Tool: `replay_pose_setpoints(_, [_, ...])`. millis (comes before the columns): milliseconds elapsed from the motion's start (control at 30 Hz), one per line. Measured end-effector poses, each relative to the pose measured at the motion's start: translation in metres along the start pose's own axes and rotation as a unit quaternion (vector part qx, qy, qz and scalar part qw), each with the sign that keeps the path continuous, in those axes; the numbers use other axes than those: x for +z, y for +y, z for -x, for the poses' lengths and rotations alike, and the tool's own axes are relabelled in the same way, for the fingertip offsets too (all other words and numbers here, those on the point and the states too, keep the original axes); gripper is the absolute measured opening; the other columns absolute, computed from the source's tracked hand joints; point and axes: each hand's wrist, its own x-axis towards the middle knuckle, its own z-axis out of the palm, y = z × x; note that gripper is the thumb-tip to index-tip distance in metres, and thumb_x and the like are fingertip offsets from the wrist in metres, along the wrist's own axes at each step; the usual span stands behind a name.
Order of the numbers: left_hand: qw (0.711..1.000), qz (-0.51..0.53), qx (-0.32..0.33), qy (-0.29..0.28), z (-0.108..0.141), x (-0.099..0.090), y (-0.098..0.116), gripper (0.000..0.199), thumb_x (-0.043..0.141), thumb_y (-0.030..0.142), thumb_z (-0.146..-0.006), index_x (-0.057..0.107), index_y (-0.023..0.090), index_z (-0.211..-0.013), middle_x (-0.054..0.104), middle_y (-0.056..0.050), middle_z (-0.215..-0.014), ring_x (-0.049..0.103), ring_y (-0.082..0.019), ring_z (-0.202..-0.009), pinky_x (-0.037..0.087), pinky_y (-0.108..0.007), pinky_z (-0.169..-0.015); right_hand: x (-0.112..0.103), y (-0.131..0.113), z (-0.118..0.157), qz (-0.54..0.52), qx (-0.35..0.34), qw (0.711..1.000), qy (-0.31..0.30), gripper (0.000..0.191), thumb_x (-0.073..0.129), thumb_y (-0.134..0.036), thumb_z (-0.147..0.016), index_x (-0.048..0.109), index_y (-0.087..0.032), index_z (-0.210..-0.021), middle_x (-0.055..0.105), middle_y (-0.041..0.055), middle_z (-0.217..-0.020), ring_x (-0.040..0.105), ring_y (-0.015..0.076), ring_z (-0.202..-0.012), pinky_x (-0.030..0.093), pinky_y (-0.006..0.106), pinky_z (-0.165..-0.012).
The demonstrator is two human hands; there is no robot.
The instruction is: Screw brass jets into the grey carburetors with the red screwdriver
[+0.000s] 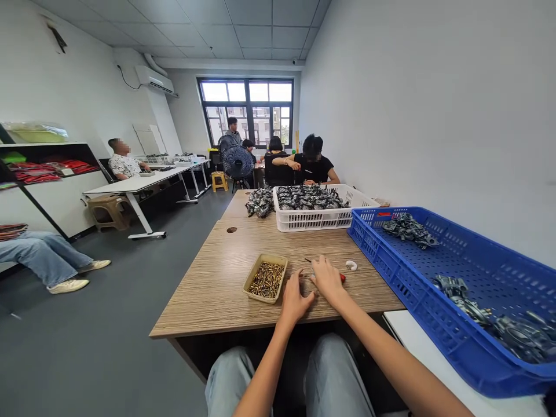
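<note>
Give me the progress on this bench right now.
Apparently done: metal fittings lie in the blue crate. In hand: the right hand rests at a red-handled screwdriver, the left hand beside it, no fitting between them. To go: the heaped white crate and the tray of brass screws.

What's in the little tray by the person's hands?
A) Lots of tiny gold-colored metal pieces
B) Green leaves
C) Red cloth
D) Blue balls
A: the small tan tray beside the left hand is filled with many small brass-colored metal pieces.
</note>
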Motion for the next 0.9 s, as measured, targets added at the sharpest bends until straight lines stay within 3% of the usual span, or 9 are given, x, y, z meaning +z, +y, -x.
replay_pose_setpoints(100, [1.000, 0.021, 0.012, 0.002, -0.002, 0.000, -0.001, 0.079, 0.077, 0.030, -0.079, 0.049, 0.020, -0.153, 0.059, -0.017, -0.154, 0.058, -0.034, -0.139, 0.047, -0.052, -0.117, 0.003, -0.022, -0.007, 0.037, -0.005, 0.999, -0.018, 0.017, 0.066, -0.014, -0.096, 0.069, -0.017, -0.112, 0.067, 0.0181, -0.119, 0.066, 0.0287, -0.108, 0.054, 0.032, -0.077])
replay_pose_setpoints(200, [0.999, 0.030, 0.010, 0.007, -0.003, 0.000, -0.005, 0.081, 0.076, 0.029, -0.078, 0.048, 0.018, -0.153, 0.059, -0.019, -0.152, 0.060, -0.035, -0.136, 0.047, -0.053, -0.117, 0.006, -0.038, -0.010, 0.056, -0.020, 0.998, -0.022, 0.023, 0.052, -0.008, -0.101, 0.067, -0.016, -0.116, 0.068, 0.0178, -0.116, 0.067, 0.0270, -0.106, 0.053, 0.030, -0.076])
replay_pose_setpoints(367, [0.999, 0.030, 0.007, 0.015, -0.002, 0.005, -0.014, 0.076, 0.068, 0.025, -0.082, 0.049, 0.015, -0.154, 0.057, -0.021, -0.154, 0.055, -0.036, -0.143, 0.043, -0.053, -0.122, 0.003, -0.043, -0.001, 0.061, -0.089, 0.994, -0.010, 0.031, 0.057, -0.002, -0.093, 0.066, -0.019, -0.117, 0.070, 0.0132, -0.116, 0.064, 0.0254, -0.108, 0.052, 0.029, -0.081])
replay_pose_setpoints(500, [0.999, 0.035, 0.004, 0.031, -0.001, 0.007, -0.015, 0.069, 0.063, 0.025, -0.087, 0.049, 0.018, -0.154, 0.057, -0.020, -0.155, 0.054, -0.035, -0.144, 0.042, -0.055, -0.122, -0.002, -0.027, 0.011, 0.045, -0.144, 0.988, 0.018, 0.031, 0.058, -0.005, -0.094, 0.067, -0.022, -0.118, 0.069, 0.0117, -0.122, 0.060, 0.0268, -0.115, 0.051, 0.033, -0.090])
replay_pose_setpoints(633, [0.998, 0.044, 0.022, 0.034, 0.000, 0.004, -0.008, 0.060, 0.062, 0.030, -0.094, 0.050, 0.020, -0.152, 0.061, -0.017, -0.151, 0.059, -0.031, -0.138, 0.045, -0.053, -0.120, 0.002, 0.003, 0.021, 0.014, -0.135, 0.989, 0.059, 0.036, 0.049, -0.013, -0.103, 0.063, -0.022, -0.135, 0.066, 0.0128, -0.131, 0.058, 0.0271, -0.121, 0.050, 0.037, -0.099])
replay_pose_setpoints(900, [0.999, 0.024, 0.026, 0.028, 0.002, 0.001, -0.005, 0.056, 0.062, 0.031, -0.098, 0.050, 0.021, -0.151, 0.062, -0.016, -0.149, 0.059, -0.031, -0.138, 0.046, -0.053, -0.119, 0.041, 0.065, 0.058, -0.048, -0.112, 0.987, 0.105, 0.045, 0.040, -0.024, -0.109, 0.054, -0.021, -0.151, 0.066, 0.0133, -0.136, 0.060, 0.0267, -0.126, 0.049, 0.041, -0.107])
